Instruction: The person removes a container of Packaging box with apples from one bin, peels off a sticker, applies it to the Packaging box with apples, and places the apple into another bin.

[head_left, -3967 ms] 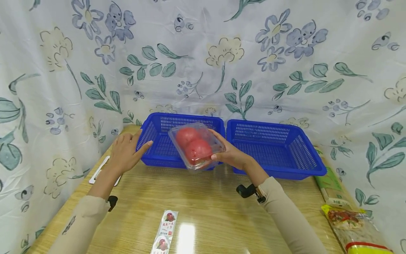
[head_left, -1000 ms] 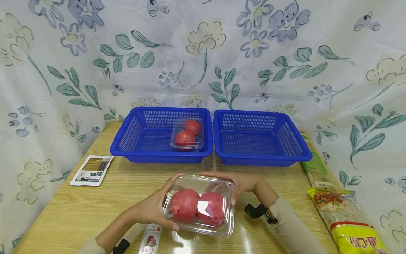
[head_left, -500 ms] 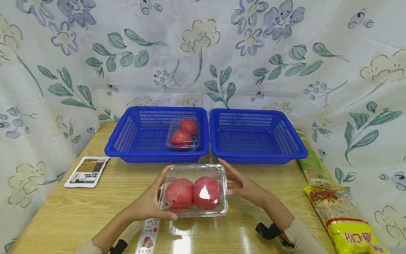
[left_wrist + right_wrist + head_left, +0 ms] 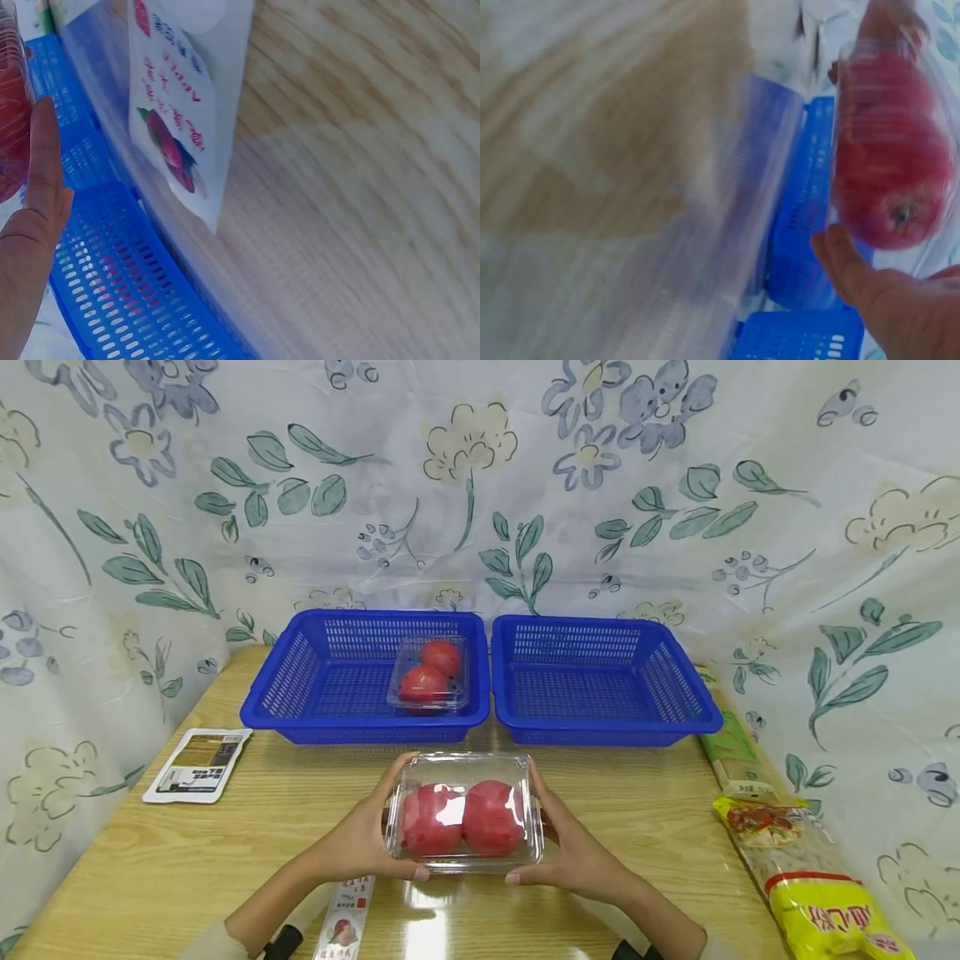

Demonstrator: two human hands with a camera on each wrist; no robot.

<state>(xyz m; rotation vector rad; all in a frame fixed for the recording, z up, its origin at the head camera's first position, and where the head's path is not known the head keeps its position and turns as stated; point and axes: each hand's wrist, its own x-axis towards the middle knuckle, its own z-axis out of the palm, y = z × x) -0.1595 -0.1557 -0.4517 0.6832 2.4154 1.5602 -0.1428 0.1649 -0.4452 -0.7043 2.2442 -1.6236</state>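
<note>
Both hands grip the clear box by its ends, long axis sideways, finger curl hard to judge.

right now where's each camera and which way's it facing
Head: on the head, facing forward and down at blue baskets and the clear clamshell of red fruit; left hand, right hand and forearms show.
Left wrist: on that wrist, facing across the table and sticker strip; left hand at the edge.
Right wrist: on that wrist, facing table and clamshell; right hand, part of left.
Both wrist views share clamshell and baskets.
</note>
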